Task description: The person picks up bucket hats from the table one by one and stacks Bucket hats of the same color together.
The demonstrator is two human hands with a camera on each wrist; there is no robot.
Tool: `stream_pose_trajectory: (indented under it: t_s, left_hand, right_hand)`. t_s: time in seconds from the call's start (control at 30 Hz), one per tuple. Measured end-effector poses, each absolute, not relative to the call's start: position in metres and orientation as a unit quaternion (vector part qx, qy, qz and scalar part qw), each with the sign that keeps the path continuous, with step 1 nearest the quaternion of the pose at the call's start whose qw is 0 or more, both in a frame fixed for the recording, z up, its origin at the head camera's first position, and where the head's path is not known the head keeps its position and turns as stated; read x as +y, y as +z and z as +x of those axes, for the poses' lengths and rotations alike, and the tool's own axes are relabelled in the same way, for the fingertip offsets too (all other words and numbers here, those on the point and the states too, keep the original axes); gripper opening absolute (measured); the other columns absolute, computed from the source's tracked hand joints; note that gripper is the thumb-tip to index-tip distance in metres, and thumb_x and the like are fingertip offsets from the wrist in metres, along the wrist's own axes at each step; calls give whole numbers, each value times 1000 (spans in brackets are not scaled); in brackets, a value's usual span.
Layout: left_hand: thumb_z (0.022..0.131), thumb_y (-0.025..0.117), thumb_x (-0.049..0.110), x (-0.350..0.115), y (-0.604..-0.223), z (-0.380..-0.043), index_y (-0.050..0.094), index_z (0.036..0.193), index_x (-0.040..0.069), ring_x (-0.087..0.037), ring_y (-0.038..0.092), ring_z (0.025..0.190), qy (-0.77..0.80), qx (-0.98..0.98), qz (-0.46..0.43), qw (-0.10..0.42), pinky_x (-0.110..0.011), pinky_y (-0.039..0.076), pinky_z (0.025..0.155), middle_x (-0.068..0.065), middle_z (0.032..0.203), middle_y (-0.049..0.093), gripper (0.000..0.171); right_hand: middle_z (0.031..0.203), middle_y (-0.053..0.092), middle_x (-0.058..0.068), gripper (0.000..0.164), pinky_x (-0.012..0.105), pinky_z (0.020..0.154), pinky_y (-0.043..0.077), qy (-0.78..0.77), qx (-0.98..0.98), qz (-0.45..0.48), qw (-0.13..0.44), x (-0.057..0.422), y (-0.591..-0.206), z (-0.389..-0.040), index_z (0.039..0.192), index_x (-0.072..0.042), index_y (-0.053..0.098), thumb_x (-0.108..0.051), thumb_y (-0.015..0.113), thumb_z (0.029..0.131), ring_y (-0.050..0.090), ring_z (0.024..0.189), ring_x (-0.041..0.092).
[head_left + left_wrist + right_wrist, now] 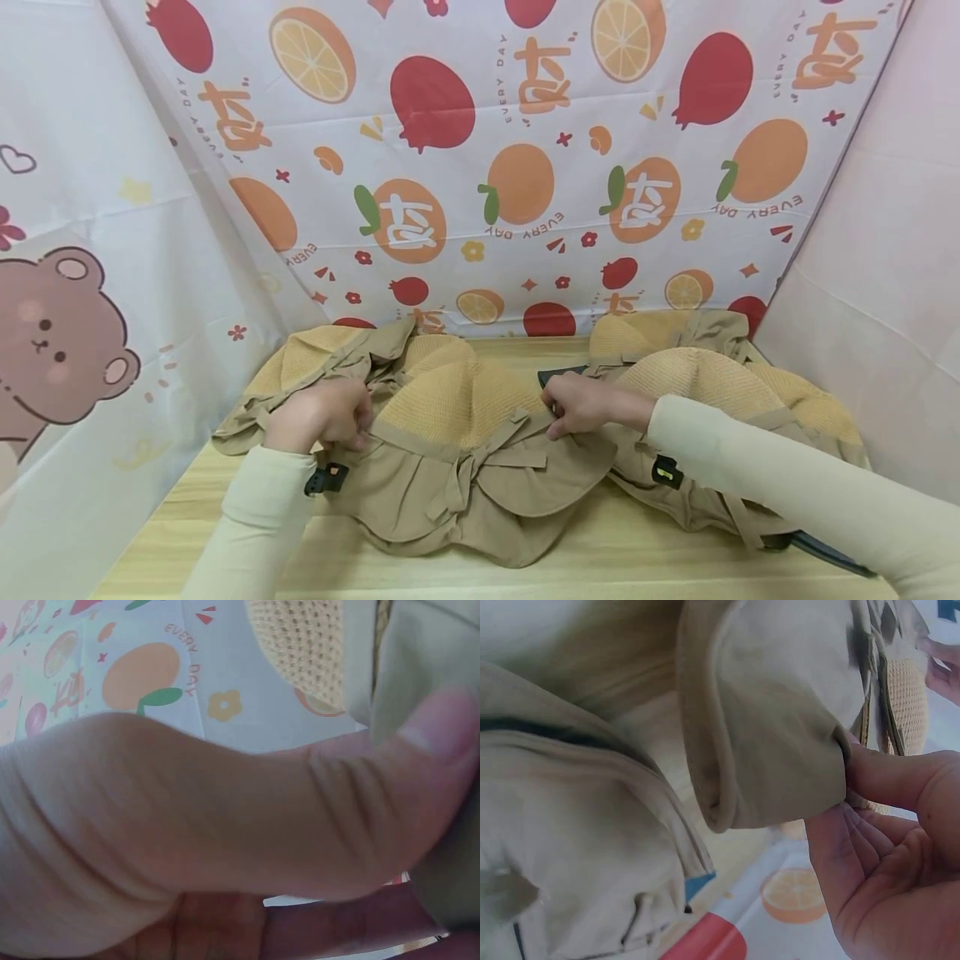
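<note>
Fingers of left hand and right hand pinch the bow-tied sun hat over the tabletop by opposite sides of its cloth brim, best holding places if, as seems, it is light and floppy.

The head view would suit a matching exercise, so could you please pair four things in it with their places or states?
Things:
1. Front hat with yellow woven crown and tan cloth brim
2. Knotted tan cloth bow
3. Brown printed bear
4. Pale wood-grain tabletop

Places or states:
A. On the white hanging cloth at the left
B. Beneath the hat
C. Held by the left hand and right hand
D. Below the crown, on the hat's front

Pairs: 1-C; 2-D; 3-A; 4-B
</note>
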State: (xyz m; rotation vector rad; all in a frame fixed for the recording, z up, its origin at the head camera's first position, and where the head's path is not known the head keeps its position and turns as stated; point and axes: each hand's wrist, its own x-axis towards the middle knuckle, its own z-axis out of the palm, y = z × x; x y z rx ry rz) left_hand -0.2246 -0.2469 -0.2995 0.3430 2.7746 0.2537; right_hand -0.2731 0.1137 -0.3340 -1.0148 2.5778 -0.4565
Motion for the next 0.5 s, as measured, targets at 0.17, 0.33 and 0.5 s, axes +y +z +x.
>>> stream_pose_trajectory:
  t_s: [0.17,0.33,0.5]
  left_hand:
    - [81,85,3,-247,-305,-225,38,56,21,-10,48,51,79,978,115,157,-22,42,49,7,58,32,56]
    - [80,86,3,-250,-306,-225,45,57,20,-13,52,53,74,981,94,156,-24,46,50,5,63,41,50]
    - [80,81,-3,-252,-310,-224,46,57,20,-13,50,54,91,979,75,165,-24,43,49,5,63,44,47]
  right_hand:
    - [63,57,-6,27,20,53,36,-134,917,-345,150,109,-345,-271,71,-12,62,-17,81,90,45,56,6]
    - [58,52,-7,29,20,50,34,-138,916,-348,143,107,-355,-269,68,-12,62,-17,81,90,43,52,6]
    - [65,60,-2,23,21,54,38,-146,915,-347,147,104,-361,-271,73,-9,65,-15,81,90,47,56,7]
